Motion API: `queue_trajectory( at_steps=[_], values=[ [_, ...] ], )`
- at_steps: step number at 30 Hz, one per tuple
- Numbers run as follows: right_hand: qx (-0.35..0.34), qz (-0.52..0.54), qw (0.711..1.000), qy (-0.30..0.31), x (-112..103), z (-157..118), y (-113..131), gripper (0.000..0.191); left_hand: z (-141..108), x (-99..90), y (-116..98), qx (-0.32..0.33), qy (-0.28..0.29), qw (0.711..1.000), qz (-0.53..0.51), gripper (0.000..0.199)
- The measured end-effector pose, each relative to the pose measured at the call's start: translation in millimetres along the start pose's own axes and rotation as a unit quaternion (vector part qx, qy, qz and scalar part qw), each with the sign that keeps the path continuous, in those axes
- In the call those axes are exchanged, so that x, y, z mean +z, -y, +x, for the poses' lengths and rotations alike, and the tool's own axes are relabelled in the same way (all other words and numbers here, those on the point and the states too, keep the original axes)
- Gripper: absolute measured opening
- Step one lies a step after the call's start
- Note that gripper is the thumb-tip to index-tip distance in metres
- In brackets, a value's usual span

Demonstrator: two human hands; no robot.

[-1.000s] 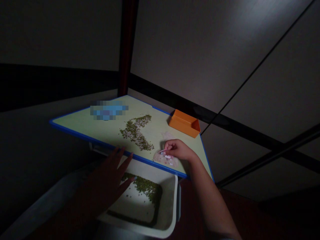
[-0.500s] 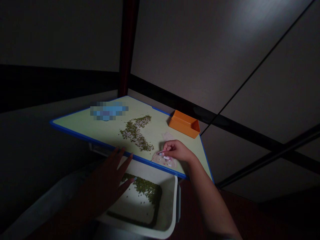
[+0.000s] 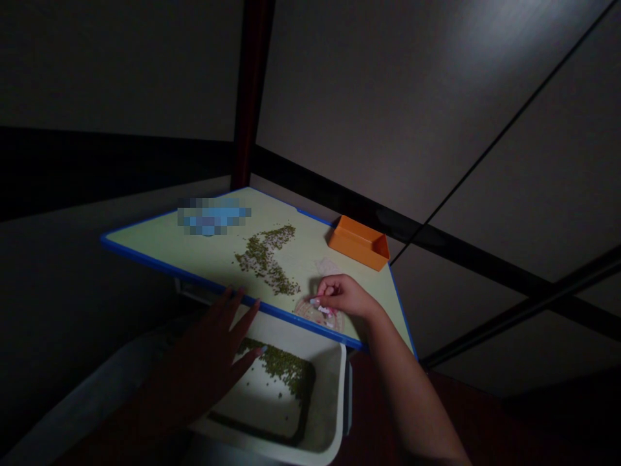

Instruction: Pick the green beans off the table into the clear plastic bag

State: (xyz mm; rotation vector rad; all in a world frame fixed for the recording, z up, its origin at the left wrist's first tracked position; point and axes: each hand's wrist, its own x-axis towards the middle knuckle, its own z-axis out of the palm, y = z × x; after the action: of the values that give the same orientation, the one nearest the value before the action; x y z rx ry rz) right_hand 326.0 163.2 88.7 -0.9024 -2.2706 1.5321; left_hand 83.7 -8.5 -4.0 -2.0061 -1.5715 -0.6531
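Edging a little nearer since a moment ago, the person's right hand (image 3: 342,296) is curling over a translucent pale patch (image 3: 317,315) close to the near blue edge of a pale yellow-green board (image 3: 165,243). Its fingers (image 3: 323,288) are drawn in tightly, with the fingertips bunched just above some small whitish-pink bits (image 3: 324,310), but I can't tell whether they are actually pinching anything. The left hand (image 3: 204,362) is staying wide open, its fingers spread and reaching over the board's near edge, and it is gripping nothing. Its lowest finger is stretching out above a white plastic tub (image 3: 330,401), which is sitting below the board on the near side. A layer of small green pulses (image 3: 286,372) is lying in the tub, while a long, bent trail of the same green pulses (image 3: 264,262) is running across the middle of the board, left of the right hand. An orange tray (image 3: 359,243) is sitting at the board's far right edge, and a blurred blue patch (image 3: 213,217) is obscuring something at the far left.
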Motion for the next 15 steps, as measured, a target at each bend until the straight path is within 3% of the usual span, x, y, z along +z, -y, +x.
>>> queue_trajectory(
  at_steps=[9, 15],
  values=[
    [-0.005, -0.047, 0.998, -0.040, 0, 2, -3, 0.043, 5, -8.6, -3, 0.005, -0.013, 1.000, -0.003, 0.064],
    [-0.011, -0.143, 0.982, -0.118, -4, 4, -13, 0.025, 4, -7.5, -2, -0.009, 0.003, 1.000, -0.015, 0.062]
  ],
)
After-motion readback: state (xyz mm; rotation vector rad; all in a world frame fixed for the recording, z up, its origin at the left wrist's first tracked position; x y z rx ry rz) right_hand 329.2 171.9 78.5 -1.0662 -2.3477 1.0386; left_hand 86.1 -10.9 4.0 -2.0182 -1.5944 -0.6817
